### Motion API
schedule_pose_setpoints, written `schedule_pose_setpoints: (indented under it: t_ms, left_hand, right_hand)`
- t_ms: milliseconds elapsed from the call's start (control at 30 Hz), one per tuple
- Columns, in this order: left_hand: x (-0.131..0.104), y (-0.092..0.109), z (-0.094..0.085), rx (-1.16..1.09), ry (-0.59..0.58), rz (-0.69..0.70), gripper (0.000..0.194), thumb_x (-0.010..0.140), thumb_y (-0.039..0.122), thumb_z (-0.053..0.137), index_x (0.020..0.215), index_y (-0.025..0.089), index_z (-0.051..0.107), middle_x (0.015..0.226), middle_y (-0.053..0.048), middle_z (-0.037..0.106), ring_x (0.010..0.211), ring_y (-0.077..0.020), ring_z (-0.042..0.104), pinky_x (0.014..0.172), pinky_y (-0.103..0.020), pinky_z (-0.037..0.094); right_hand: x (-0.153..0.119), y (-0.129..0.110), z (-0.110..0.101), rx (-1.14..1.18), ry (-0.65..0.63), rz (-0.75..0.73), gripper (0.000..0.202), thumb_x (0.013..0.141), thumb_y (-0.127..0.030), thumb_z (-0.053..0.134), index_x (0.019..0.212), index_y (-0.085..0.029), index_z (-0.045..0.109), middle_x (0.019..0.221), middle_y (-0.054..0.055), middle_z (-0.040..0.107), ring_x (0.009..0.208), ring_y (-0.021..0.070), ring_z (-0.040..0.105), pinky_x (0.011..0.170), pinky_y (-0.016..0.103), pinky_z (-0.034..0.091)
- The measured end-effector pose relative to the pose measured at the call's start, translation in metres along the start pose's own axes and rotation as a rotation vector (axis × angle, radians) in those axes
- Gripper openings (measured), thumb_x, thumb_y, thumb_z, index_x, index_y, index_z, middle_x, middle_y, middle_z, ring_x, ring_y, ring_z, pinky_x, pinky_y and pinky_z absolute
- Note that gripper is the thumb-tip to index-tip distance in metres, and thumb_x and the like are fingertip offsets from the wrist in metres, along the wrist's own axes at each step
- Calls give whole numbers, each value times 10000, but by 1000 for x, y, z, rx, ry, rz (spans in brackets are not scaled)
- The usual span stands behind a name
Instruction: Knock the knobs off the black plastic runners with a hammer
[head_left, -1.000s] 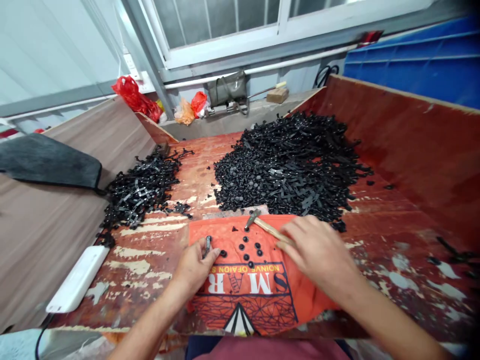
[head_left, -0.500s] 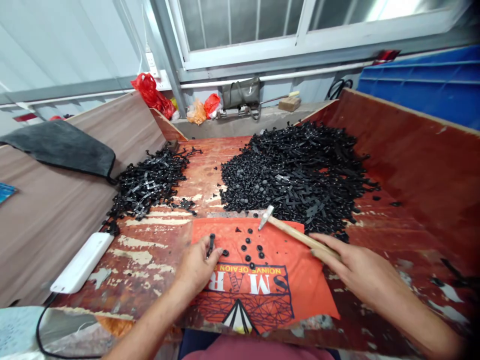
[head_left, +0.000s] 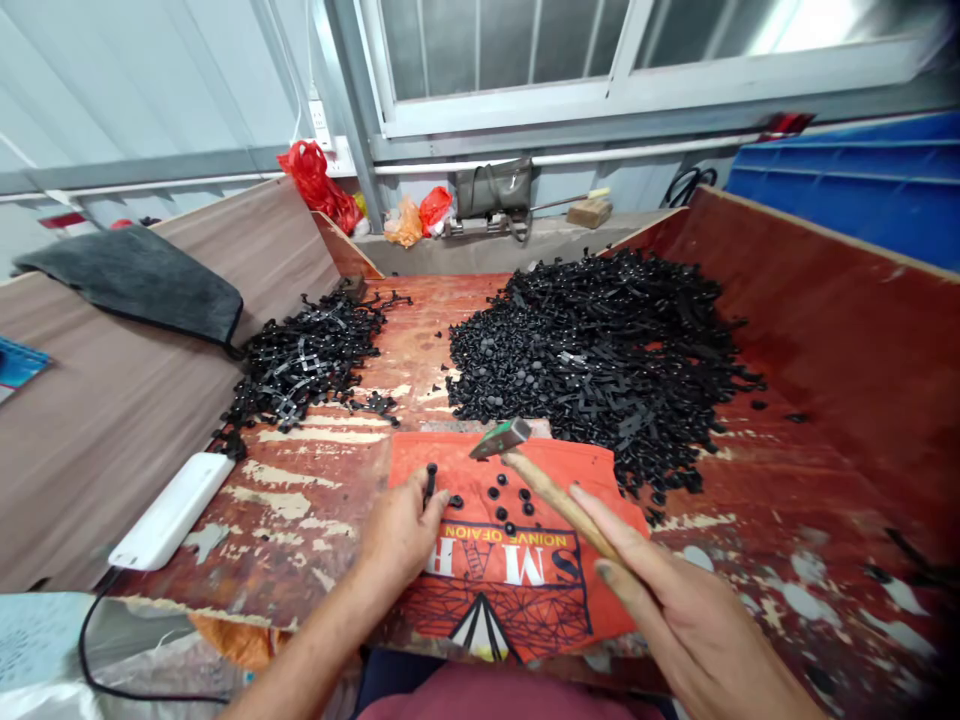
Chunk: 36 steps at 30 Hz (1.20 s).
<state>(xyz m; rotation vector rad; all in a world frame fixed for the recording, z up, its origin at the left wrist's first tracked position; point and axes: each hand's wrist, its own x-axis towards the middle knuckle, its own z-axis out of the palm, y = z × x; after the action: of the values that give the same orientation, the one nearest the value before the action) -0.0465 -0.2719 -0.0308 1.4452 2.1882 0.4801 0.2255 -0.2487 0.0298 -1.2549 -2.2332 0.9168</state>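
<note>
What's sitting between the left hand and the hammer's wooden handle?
The head view shows small round black pieces scattered on the orange cloth between the left hand and hammer.

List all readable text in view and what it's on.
"SMAR": large letters, upside down, on the orange cloth; more may be hidden under the left hand.
"NOINVE OFAION": yellow letters, upside down, same cloth; blurred, so approximate.
Unreadable: lettering inside the A, too small; any marks on the white box.
Nothing else legible.

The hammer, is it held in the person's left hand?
No, the right hand grips the hammer, while the left hand holds a small black part.
</note>
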Motion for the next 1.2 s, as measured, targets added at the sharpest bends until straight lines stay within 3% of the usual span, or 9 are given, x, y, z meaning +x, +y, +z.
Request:
schedule_pose_setpoints:
  t_ms: [167,267,367,500,700,800,900,1100,1200]
  left_hand:
    - [-2,6,-3,45,-7,-21,188,925,294,501,999,171,622,810,-81,715,746,-217,654,642,-269,338]
    - [-2,6,-1,93,4,-29,204,925,310,505,1025,176,622,771,-67,707,705,-214,640,611,-272,306]
    - [-2,5,0,129,20,-30,204,923,327,505,1006,180,619,752,-60,702,683,-210,629,592,-276,276]
    - [-3,5,0,110,17,-28,216,926,336,493,997,175,618,768,-63,708,689,-205,633,593,-275,284]
    - [-3,6,-2,102,-16,-38,270,943,339,451,1079,172,615,875,-103,737,800,-240,680,640,-283,343]
    - [-3,6,-1,147,-13,-48,292,950,344,441,1098,164,616,912,-128,744,852,-269,690,661,-298,351]
    - [-5,7,-1,152,-11,-52,313,962,347,420,1137,171,609,937,-132,748,879,-275,696,673,-302,360]
    - [-7,10,0,179,-14,-67,344,976,351,384,1185,170,589,936,-146,751,864,-296,706,658,-317,370]
    - [-8,10,-1,175,-14,-58,321,975,354,389,1142,172,593,932,-146,750,881,-295,703,677,-317,384]
  right_hand:
    - [-6,15,-1,221,-47,230,451,937,-553,454,1223,-283,674,1084,73,748,1039,283,679,851,342,572]
    - [-6,20,5,460,-329,368,457,929,-625,438,1050,-247,663,853,44,729,715,183,673,665,265,553]
    - [-3,21,12,566,-497,414,318,949,-526,482,1011,-234,591,756,-23,637,494,83,482,475,183,400]
    - [1,19,12,247,-350,254,92,926,-331,537,942,-261,594,733,-38,589,623,126,539,549,198,411]
    - [3,16,7,-120,-210,-14,325,985,-262,336,1144,-285,619,835,34,732,688,211,693,613,291,524]
    - [2,17,10,-147,-168,-65,368,1002,-269,356,1290,-320,581,1027,27,763,842,216,739,685,301,583]
    - [1,21,18,-130,-51,-150,501,1008,-232,343,1494,-347,381,1370,13,618,1163,221,648,925,348,562]
    - [2,31,37,-184,-177,-191,545,1000,-195,336,1513,-379,343,1285,19,678,1053,251,707,826,393,617]
    - [4,26,34,-119,-83,-204,551,1019,-199,312,1552,-330,254,1391,40,598,1167,229,646,927,384,572]
